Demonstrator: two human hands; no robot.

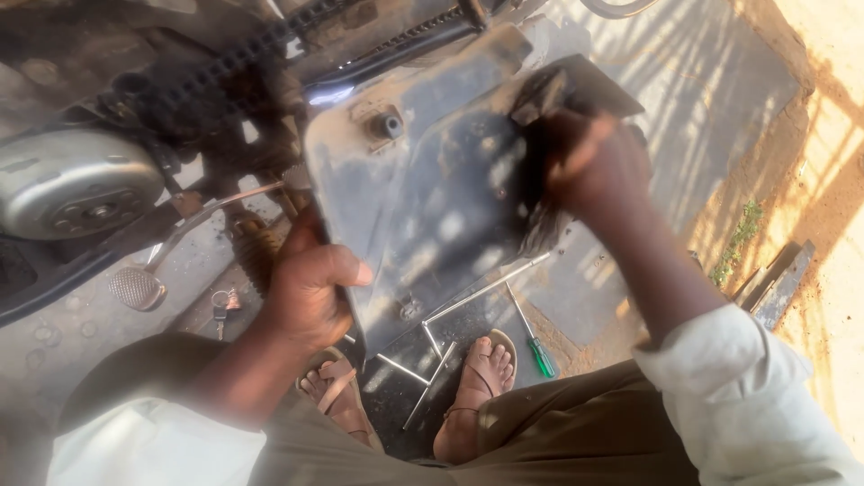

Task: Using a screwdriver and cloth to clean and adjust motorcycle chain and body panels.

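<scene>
As two hands grip one panel [432,198].

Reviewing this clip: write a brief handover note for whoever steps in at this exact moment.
Left hand: grips the lower left edge of the grey metal cover panel.
Right hand: presses a dark rag on the panel's upper right.
Panel is held up, tilted, beside the motorcycle chain and engine casing.
On the ground by the feet: green-handled screwdriver, metal rods.
Done or left: cannot tell.

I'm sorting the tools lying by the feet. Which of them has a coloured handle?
The screwdriver, right of the person's sandalled foot: it alone has a green handle. The long rods lying beside it are bare metal throughout.
</scene>
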